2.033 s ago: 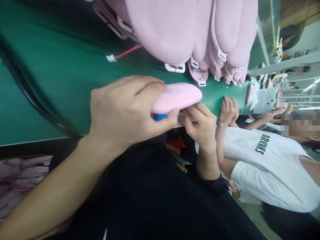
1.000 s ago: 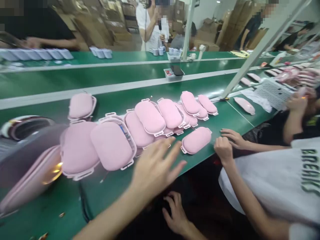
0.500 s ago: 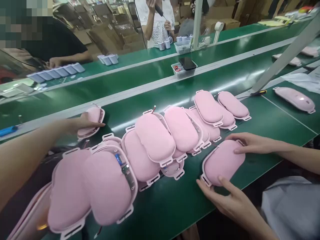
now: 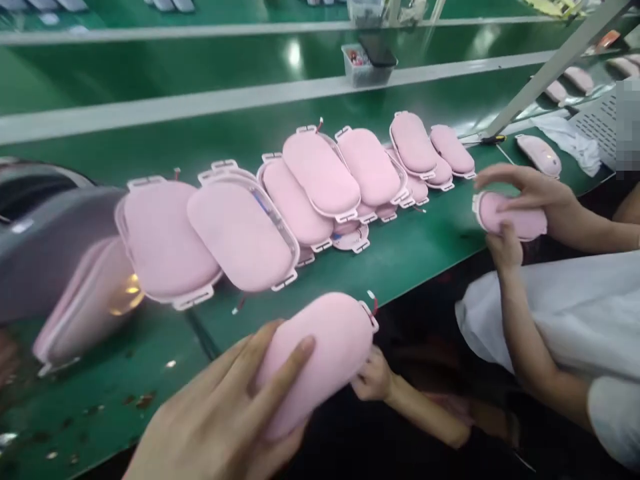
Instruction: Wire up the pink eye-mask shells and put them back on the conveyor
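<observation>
My left hand (image 4: 215, 407) grips a pink oval device shell (image 4: 320, 353) from the left, thumb across its smooth padded face. A short red lead with a white plug sticks out by the strap loop at its far right end. My right hand (image 4: 374, 375) has its fingers curled against the shell's lower right edge; its fingertips are partly hidden behind it. Beyond lies an overlapping row of similar pink shells (image 4: 240, 230), with strap loops at their ends. Some gape at the side and show parts inside.
At right, a co-worker's hands (image 4: 540, 200) hold another pink shell (image 4: 523, 217). A glossy pink shell (image 4: 95, 307) leans at left beside a dark grey object (image 4: 45, 247). A clear tub (image 4: 367, 70) stands at the back. A slanted post (image 4: 555, 70) rises at right.
My left hand has brought a pink shell from the far left to the front, and my right hand has come up to it. The view has tilted down. The co-worker's shell has moved right.
</observation>
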{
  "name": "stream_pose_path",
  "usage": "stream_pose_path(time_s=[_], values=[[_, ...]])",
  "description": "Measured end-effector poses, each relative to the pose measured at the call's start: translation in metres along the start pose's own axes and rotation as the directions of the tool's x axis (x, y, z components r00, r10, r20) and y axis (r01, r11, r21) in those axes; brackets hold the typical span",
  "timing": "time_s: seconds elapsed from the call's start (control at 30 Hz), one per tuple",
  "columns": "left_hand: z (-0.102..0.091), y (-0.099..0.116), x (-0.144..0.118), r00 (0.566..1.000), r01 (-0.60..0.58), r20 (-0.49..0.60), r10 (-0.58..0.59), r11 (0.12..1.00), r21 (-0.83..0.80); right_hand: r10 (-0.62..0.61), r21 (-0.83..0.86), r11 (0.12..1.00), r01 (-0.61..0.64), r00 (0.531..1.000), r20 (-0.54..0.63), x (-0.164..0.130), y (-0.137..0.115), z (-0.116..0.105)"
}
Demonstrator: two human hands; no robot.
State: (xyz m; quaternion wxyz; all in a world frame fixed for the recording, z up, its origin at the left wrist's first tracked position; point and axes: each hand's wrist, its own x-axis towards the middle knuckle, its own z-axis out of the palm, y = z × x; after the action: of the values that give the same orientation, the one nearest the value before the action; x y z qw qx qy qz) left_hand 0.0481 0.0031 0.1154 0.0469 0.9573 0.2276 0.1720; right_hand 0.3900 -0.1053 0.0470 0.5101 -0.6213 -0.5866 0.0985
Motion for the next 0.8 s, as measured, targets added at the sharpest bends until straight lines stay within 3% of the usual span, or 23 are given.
stream_pose_path(time_s=[0.03,0.1,0.17,0.23,0.3,0.37,0.47,0.53,0.6,0.67,0.8], values=[[0.016,0.014,-0.010,0.999,0.044,0.003,-0.044,0.998,0.035,-0.005,-0.009,1.000,0.006,0.999,0.036,-0.017,-0.006,0.015],[0.047,0.016,-0.018,0.998,0.065,0.018,-0.067,0.995,0.073,-0.041,-0.011,0.999,0.042,0.996,0.078,-0.040,-0.014,0.034],[0.070,0.000,-0.021,0.997,0.057,0.054,-0.057,0.998,0.012,-0.053,-0.001,0.999,0.054,0.993,0.106,-0.040,-0.013,0.042],[0.082,-0.017,-0.026,0.996,0.042,0.085,-0.034,0.994,-0.101,0.019,0.003,1.000,-0.020,0.979,0.202,-0.020,-0.008,0.046],[0.085,-0.026,-0.030,0.994,0.086,0.086,-0.071,0.978,-0.190,0.119,-0.005,0.992,-0.126,0.919,0.375,0.005,-0.001,0.051],[0.083,-0.028,-0.033,0.990,0.137,0.062,-0.126,0.960,-0.246,0.146,0.011,0.985,-0.171,0.871,0.469,0.021,0.004,0.057],[0.079,-0.029,-0.031,0.985,0.165,0.005,-0.170,0.946,-0.281,0.098,0.105,0.984,-0.147,0.923,0.373,0.019,0.007,0.063],[0.080,-0.032,-0.029,0.982,0.150,-0.067,-0.176,0.944,-0.293,0.024,0.167,0.984,-0.065,0.971,0.238,0.009,0.005,0.065],[0.081,-0.036,-0.027,0.974,0.126,-0.140,-0.176,0.943,-0.307,-0.083,0.207,0.977,0.050,0.985,0.154,0.000,0.000,0.065],[0.084,-0.039,-0.025,0.968,0.116,-0.174,-0.181,0.937,-0.329,-0.177,0.222,0.965,0.139,0.971,0.161,-0.003,-0.007,0.064],[0.089,-0.039,-0.024,0.955,0.147,-0.187,-0.230,0.915,-0.376,-0.234,0.189,0.966,0.176,0.907,0.350,0.005,-0.019,0.059]])
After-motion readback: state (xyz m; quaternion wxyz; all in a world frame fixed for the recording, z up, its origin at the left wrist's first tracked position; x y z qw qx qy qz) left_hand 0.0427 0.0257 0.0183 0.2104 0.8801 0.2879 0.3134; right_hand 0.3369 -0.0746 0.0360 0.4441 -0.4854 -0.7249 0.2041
